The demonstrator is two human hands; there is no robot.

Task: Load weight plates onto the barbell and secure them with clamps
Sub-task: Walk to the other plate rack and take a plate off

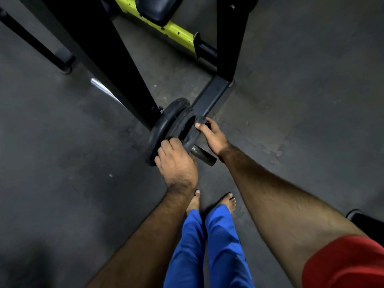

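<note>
1. The outer weight plate sits on the barbell sleeve, between your two hands, with a larger plate just behind it.
2. Your left hand is wrapped over the near lower rim of the outer weight plate.
3. Your right hand is closed on its upper rim, thumb on the face.
4. The sleeve's end sticks out toward you, between your wrists.
5. Beyond your hands stands a black rack frame; a yellow bench frame lies farther off.
6. Your bare feet stand below your hands on the dark floor.

Matt black weight plates look rubbery; the barbell end is dull, worn metal; floor rough, matt grey.
</note>
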